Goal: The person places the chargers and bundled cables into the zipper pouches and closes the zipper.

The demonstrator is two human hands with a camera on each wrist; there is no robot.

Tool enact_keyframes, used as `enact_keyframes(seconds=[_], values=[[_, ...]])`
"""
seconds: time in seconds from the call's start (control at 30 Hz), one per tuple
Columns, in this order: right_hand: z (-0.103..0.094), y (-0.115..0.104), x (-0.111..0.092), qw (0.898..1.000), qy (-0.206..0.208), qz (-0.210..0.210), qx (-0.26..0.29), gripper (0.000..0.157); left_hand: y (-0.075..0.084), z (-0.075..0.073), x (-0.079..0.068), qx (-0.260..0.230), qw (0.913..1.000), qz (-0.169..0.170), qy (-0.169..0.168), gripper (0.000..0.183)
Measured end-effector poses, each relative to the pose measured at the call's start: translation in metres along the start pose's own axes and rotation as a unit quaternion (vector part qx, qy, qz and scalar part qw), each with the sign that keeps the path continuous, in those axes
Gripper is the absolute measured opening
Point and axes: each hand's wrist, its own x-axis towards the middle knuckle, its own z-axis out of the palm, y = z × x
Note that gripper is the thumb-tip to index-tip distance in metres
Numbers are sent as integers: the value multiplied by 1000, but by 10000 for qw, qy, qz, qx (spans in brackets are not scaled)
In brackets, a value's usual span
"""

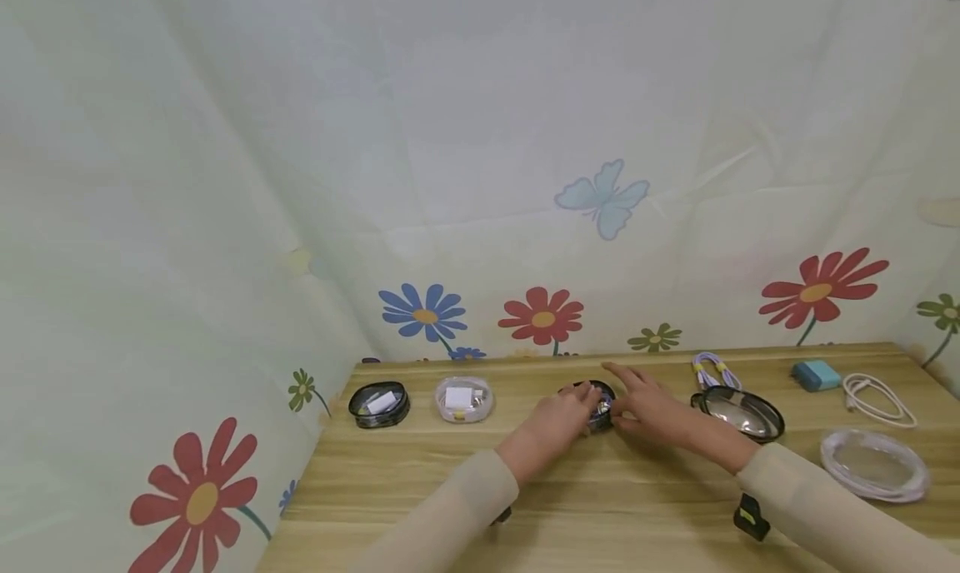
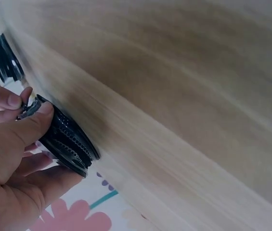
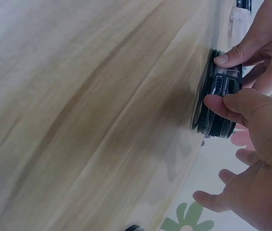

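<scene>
A small round black zip case (image 1: 602, 419) stands on the wooden table between both hands, with something bluish and shiny inside. My left hand (image 1: 553, 423) grips it from the left, its thumb on the zipped side (image 2: 71, 144). From the right, my right hand (image 1: 652, 411) pinches the side of the case between thumb and index finger, near a black strap-like part. Its other fingers (image 3: 212, 201) spread away from the case. The hands partly cover the case, so the zipper's full position is hidden.
Left of the hands sit a black case (image 1: 378, 406) and a clear case (image 1: 459, 416), each with a white charger. Rightward are a purple cable (image 1: 716, 373), a black case (image 1: 742, 415), a teal charger (image 1: 817, 376), a white cable (image 1: 877, 419) and a pinkish clear case (image 1: 873, 466).
</scene>
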Motion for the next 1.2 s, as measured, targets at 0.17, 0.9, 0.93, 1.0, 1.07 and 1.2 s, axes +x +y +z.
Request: enact_keyframes(seconds=[0.17, 0.9, 0.93, 1.0, 1.07, 1.2], values=[[5, 0, 9, 9997, 125, -177, -107, 10, -12, 3, 0, -260, 9996, -35, -71, 60], [18, -8, 36, 9988, -184, 411, 209, 11, -46, 5, -10, -1176, 9927, -257, -39, 58], [18, -7, 35, 9983, -236, 480, 218, 11, -46, 5, -10, -1184, 9927, -251, -23, 57], [18, -6, 33, 9974, -353, 572, 264, 12, -45, 5, -10, -1228, 9921, -263, -58, 58], [18, -4, 31, 9972, -421, 551, 269, 12, -45, 5, -10, -1217, 9922, -257, -89, 58], [14, 1, 24, 9984, -415, 280, 249, 9, -43, 4, -10, -967, 9952, -119, -91, 56]])
